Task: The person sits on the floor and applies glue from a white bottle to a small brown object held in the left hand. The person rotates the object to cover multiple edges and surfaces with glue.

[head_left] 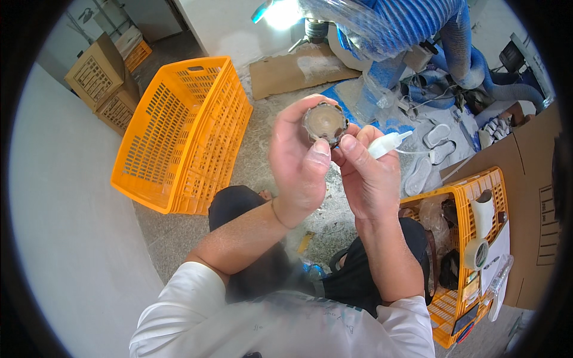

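My left hand (291,156) is closed around a round, brownish disc-like piece (326,124) with a dark, uneven rim, held up in front of me. Its flat, tan face is turned toward me, with my left thumb on the lower edge. My right hand (371,173) is closed too, gripping a small white squeeze bottle (387,145) whose narrow nozzle points up to the right. The right thumb and fingertips meet the lower right rim of the round piece. What the piece is made of I cannot tell.
A tall stack of orange plastic crates (179,134) stands at the left, with cartons (98,77) behind it. On the right, another orange crate (444,310) bears a tape roll (476,254). Blue ribbed hoses (412,30), a bright lamp (280,13) and slippers (437,136) lie beyond my hands.
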`<state>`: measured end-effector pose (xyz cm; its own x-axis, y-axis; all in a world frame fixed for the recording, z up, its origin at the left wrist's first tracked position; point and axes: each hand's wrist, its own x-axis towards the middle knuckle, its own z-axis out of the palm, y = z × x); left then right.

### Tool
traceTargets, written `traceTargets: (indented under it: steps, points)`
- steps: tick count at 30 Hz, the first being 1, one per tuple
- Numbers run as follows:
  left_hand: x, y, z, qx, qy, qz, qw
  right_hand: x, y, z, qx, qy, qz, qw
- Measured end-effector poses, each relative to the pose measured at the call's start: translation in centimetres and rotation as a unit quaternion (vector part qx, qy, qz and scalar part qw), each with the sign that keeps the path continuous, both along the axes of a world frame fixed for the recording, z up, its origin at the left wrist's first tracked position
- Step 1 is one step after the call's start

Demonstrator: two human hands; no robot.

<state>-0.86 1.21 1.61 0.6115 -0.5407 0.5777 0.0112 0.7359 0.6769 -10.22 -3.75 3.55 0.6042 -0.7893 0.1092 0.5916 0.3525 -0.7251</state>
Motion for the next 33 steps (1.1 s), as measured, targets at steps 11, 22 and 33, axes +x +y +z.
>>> traceTargets:
  steps: [11,22,33]
  points:
    - [-0.2,0.3,-0.1,0.017,-0.029,0.018,0.999,-0.6,-0.1,0.0,-0.004,0.029,0.020,0.999]
    - [0.0,0.2,-0.5,0.003,-0.052,0.022,0.998,-0.9,-0.2,-0.1,-0.007,0.021,0.038,0.999]
    - [0.9,-0.1,-1.2,-0.001,-0.070,0.011,0.997,-0.5,0.3,-0.6,-0.014,0.030,0.016,0.999]
